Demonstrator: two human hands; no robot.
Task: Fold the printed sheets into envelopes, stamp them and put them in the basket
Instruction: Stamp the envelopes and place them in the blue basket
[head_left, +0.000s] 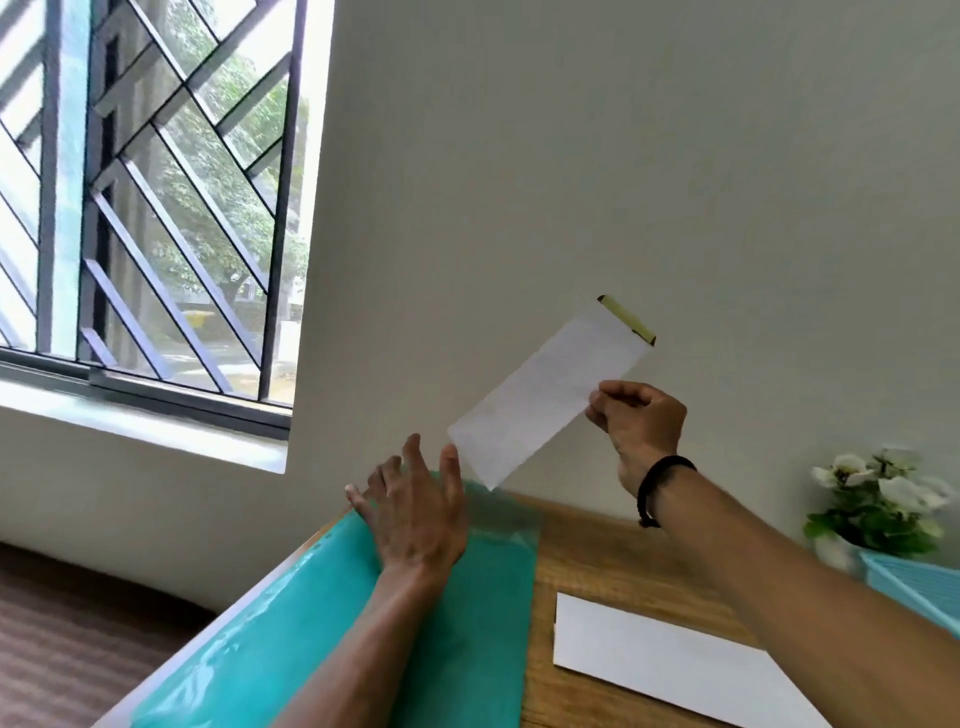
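We see both forearms reaching forward over a wooden surface (613, 551) set against a pale wall (571, 156). The right hand (636, 423) is raised above the surface's far edge, wrist bent, a dark band (660, 486) around it. Its grip is closed: thumb and curled fingers pinch one long edge of a folded white envelope (545, 395), which hangs in the air, tilted, its lower corner pointing toward the far edge of the surface. At the envelope's upper end we note a yellowish strip (628, 318) along the flap.

The left hand (415, 512) hovers lower, fingers spread and nearly straight, its grip open and holding nothing; its thumb tip lies just beside the envelope's lower end, and we cannot tell whether they touch. Beneath this hand lies a teal plastic folder (467, 623), covering the left side of the surface up to the far edge.

A second white folded sheet (649, 654) lies flat near the surface's middle, partly hidden by the right forearm. At the far right corner stand a small potted plant with white flowers (878, 499) and, just beside it, the corner of a light-blue basket (914, 587). A barred window (156, 208) is at the left.
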